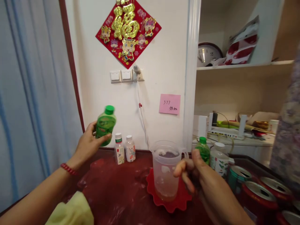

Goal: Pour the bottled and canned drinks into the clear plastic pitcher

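My left hand is wrapped round a green bottle with a green cap, raised above the table on the left. My right hand is at the right of a clear plastic pitcher, its fingers apart and nothing seen in them. The pitcher stands on a red scalloped tray and has some liquid inside. Two small white-capped bottles, one with a green band and one with an orange print, stand by the wall.
Behind my right hand are another green bottle and a white-capped bottle. Several cans stand at the right. A yellow cloth lies at the lower left of the red table. A curtain hangs left.
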